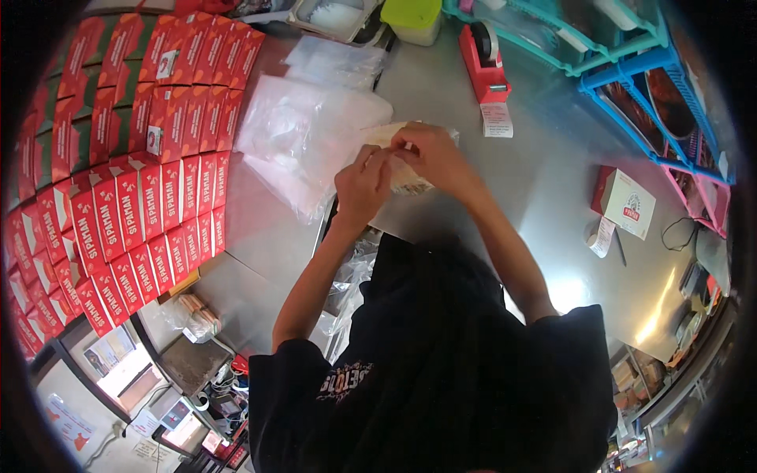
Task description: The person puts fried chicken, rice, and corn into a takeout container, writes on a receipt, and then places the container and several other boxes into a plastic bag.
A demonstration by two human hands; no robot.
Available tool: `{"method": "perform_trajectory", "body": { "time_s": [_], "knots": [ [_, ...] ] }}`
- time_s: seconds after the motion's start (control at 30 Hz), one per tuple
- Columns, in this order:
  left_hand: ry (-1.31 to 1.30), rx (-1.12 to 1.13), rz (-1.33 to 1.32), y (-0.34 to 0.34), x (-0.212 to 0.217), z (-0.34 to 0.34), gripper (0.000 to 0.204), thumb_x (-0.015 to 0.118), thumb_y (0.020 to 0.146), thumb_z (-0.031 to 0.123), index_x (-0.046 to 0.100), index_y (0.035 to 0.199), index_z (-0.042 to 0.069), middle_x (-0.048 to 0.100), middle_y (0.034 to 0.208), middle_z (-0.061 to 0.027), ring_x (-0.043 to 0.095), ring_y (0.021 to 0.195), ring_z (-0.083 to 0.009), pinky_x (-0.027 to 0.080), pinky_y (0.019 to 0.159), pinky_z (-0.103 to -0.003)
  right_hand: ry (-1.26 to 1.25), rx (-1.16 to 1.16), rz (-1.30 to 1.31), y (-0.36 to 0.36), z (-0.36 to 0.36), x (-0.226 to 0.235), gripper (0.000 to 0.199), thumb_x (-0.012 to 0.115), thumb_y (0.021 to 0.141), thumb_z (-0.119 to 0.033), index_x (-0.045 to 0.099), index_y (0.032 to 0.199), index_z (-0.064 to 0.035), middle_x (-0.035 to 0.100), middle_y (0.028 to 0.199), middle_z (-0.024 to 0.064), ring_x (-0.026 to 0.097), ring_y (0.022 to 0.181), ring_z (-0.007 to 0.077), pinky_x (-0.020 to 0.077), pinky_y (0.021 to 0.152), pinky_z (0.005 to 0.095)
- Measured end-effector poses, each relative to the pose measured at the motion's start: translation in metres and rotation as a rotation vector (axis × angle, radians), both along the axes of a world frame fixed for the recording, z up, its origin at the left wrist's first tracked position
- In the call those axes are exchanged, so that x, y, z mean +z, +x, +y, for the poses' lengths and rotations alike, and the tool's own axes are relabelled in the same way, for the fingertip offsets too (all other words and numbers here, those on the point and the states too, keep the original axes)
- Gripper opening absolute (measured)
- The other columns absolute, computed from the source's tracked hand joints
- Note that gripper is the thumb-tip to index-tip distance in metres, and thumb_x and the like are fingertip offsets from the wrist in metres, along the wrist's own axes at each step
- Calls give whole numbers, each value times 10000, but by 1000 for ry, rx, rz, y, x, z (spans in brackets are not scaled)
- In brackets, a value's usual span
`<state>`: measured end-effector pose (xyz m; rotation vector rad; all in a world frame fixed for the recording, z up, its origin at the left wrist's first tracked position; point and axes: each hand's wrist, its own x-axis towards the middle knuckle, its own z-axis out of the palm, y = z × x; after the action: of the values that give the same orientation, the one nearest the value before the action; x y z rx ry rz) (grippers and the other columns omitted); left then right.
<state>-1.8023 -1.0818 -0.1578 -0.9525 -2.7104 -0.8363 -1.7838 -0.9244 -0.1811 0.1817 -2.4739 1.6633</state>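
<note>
Over the steel table my two hands meet, fingertips close together. My left hand (pixel 363 188) is closed in a pinch, and so is my right hand (pixel 435 158); both grip the upper part of a clear plastic bag (pixel 412 184) with pale, crumbly-looking contents. The exact hold is partly hidden by my fingers. Just left of the hands lies a pile of clear plastic bags (pixel 288 130), spread flat and overlapping.
Stacked red boxes (pixel 150 197) fill the left side. A red tape dispenser (pixel 479 67) with a paper slip (pixel 497 120) stands behind my hands. A green-lidded tub (pixel 412 12) is at the back. Teal (pixel 583 57) and blue baskets (pixel 631 83) line the right, beyond a small box (pixel 627 205).
</note>
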Motion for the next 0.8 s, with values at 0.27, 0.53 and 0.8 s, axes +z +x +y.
{"method": "perform_trajectory", "body": {
  "time_s": [0.27,0.53,0.8],
  "knots": [
    [21,59,7,5,-24,6,120,629,732,107,602,845,77,564,848,-72,567,629,-248,433,518,-337,-235,-129,-77,-4,-6,-9,71,576,766,-64,599,824,-28,614,706,74,582,652,193,448,615,289],
    [79,-58,143,9,-26,-9,191,606,765,114,551,932,38,521,1037,-120,472,961,-321,369,796,-453,-834,-424,-236,-7,-29,-51,159,603,809,-150,625,906,-25,609,738,-7,520,656,49,409,562,210],
    [21,-27,17,38,4,-78,175,584,784,179,512,852,34,509,931,-135,469,914,-324,365,795,-431,-556,-217,-154,-41,-42,19,146,601,831,-188,609,904,-62,614,801,-19,511,652,49,401,567,192]
  ]
}}
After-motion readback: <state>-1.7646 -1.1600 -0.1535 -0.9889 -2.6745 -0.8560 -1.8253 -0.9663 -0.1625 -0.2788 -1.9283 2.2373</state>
